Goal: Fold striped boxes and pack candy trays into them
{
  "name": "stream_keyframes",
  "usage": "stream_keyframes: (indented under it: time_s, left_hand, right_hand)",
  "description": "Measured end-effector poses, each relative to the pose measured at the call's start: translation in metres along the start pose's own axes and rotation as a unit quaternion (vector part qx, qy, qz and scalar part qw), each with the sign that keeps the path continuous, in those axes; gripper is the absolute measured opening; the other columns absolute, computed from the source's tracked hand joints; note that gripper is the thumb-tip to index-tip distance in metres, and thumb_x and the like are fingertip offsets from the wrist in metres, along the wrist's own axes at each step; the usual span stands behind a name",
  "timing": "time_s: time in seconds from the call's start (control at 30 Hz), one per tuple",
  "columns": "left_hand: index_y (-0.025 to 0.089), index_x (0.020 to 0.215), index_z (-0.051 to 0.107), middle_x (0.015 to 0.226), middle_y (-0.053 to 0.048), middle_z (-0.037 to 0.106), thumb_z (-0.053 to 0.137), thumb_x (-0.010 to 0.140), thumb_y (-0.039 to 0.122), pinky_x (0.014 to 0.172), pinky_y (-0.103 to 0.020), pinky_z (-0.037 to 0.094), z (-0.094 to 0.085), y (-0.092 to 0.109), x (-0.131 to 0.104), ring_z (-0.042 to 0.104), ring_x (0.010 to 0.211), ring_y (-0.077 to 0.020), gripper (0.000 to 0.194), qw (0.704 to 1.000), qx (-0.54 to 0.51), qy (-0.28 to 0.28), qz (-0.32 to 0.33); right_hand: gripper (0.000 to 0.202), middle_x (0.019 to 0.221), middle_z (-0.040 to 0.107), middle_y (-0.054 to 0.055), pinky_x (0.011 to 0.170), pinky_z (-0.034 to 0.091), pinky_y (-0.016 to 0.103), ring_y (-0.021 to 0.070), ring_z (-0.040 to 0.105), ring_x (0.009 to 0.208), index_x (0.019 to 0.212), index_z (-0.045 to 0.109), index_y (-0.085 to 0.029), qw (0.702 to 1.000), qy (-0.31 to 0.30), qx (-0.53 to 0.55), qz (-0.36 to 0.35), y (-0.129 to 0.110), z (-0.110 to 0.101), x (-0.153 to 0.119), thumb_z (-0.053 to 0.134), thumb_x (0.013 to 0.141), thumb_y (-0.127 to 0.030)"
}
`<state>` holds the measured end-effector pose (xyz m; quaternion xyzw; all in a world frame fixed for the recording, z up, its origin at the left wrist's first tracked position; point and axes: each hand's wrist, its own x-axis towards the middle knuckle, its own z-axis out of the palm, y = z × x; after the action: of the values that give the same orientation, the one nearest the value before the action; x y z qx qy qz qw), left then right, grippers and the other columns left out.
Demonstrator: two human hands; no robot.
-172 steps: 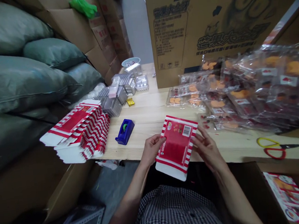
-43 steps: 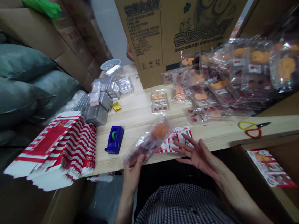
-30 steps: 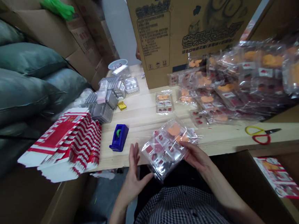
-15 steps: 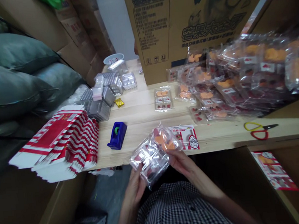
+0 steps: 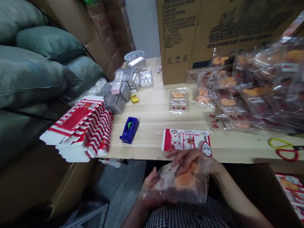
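A clear plastic pack (image 5: 186,182) with orange pieces and a white label is held low at the table's front edge, before my checked clothing. My left hand (image 5: 151,189) grips its left side, partly hidden behind the plastic. My right hand (image 5: 186,159) lies across the upper side, fingers bent over the pack, with loose film around the wrist. Just beyond, a red and white printed card (image 5: 182,139) lies on the table, its lower edge partly covered by my right hand. A similar flat pack (image 5: 179,100) lies farther back.
Folded red-and-white boxes (image 5: 81,129) are stacked at left, beside a blue tape dispenser (image 5: 129,130). Clear trays (image 5: 123,90) and a small yellow packet (image 5: 134,99) lie behind. Filled packs (image 5: 254,94) pile up before a big carton (image 5: 179,30). Scissors (image 5: 290,148) lie right.
The pack has come lower and closer to my body, turned and tilted. My right hand has moved from its right edge to over its top. More of the printed card shows.
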<state>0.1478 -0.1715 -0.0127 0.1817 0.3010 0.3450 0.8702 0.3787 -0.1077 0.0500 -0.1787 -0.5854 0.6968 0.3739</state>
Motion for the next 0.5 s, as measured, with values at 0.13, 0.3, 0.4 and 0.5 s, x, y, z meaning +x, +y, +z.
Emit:
stream_keyframes:
  time_s: [0.13, 0.3, 0.4, 0.5]
  left_hand:
    - [0.017, 0.108, 0.072, 0.105, -0.011, 0.076, 0.074, 0.076, 0.029, 0.101, -0.044, 0.053, -0.015, 0.023, -0.005, 0.071, 0.104, -0.0303, 0.034, 0.998, -0.033, 0.017, -0.051]
    - [0.017, 0.105, 0.070, 0.101, -0.008, 0.077, 0.073, 0.078, 0.013, 0.089, -0.038, 0.061, -0.037, 0.082, -0.012, 0.075, 0.093, -0.0246, 0.028, 0.969, -0.045, 0.207, 0.126]
    - [0.020, 0.117, 0.066, 0.112, -0.006, 0.075, 0.076, 0.076, 0.011, 0.093, -0.037, 0.060, -0.046, 0.102, -0.008, 0.073, 0.099, -0.0233, 0.043, 0.932, -0.023, 0.265, 0.247]
    - [0.020, 0.122, 0.064, 0.116, -0.006, 0.074, 0.081, 0.072, 0.013, 0.094, -0.036, 0.058, -0.053, 0.102, -0.001, 0.072, 0.102, -0.0230, 0.053, 0.908, 0.014, 0.284, 0.308]
  right_hand:
    - [0.043, 0.144, 0.056, 0.005, 0.112, 0.037, 0.052, 0.0309, 0.047, 0.137, 0.115, 0.073, -0.033, 0.990, 0.097, -0.084, 0.057, -0.002, -0.011, -0.005, 0.080, 0.074, -0.046]
    - [0.108, 0.164, 0.023, 0.006, 0.119, 0.001, 0.061, 0.0345, 0.009, 0.152, 0.153, 0.028, -0.039, 0.886, 0.150, -0.426, 0.108, 0.030, -0.050, -0.002, 0.086, 0.062, -0.050]
    - [0.133, 0.166, 0.009, 0.016, 0.115, -0.009, 0.065, 0.0422, -0.001, 0.151, 0.158, 0.015, -0.029, 0.790, 0.087, -0.577, 0.188, 0.058, -0.071, 0.010, 0.090, 0.050, -0.053]
    - [0.134, 0.159, 0.023, 0.025, 0.114, -0.005, 0.066, 0.0432, 0.015, 0.149, 0.159, 0.009, -0.023, 0.751, 0.067, -0.618, 0.221, 0.075, -0.081, 0.022, 0.087, 0.052, -0.046]
